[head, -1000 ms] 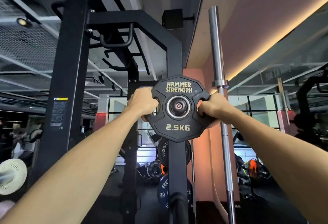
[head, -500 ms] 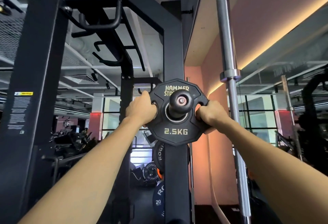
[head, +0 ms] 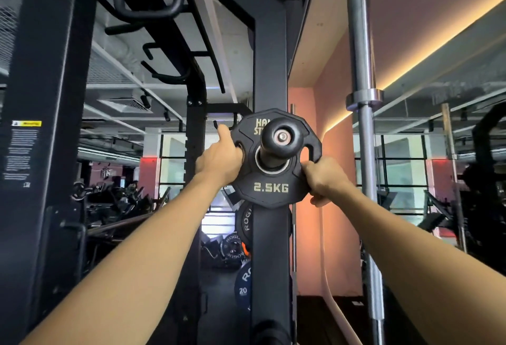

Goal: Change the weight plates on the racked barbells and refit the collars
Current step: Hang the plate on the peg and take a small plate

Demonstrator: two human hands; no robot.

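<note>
One small black plate [head: 269,180], marked 2.5KG, is sitting threaded on a black storage peg [head: 282,139] that is sticking out toward the camera from the rack upright [head: 269,52], and both hands are working it. The left hand [head: 221,160] is curling its fingers into the grip slot on the plate's left side; the right hand [head: 324,180] is pinching the rim at the plate's lower right, thumb on the front face. Judging from this, the step in hand is stowing or fetching a change plate at the rack, though which direction it is travelling cannot be told. The next move is calling for a level, even pull or push along the peg, both hands acting together so the bore is not binding on the peg's fat end cap. Counting from the plate outward: one peg through it; at least three more plates are hanging or lying below it behind the upright, one blue [head: 243,284] and marked 20; one steel barbell [head: 364,153] is standing upright just to the plate's right, with one shoulder ring [head: 364,99] above plate height. No loose collar is showing anywhere.
</note>
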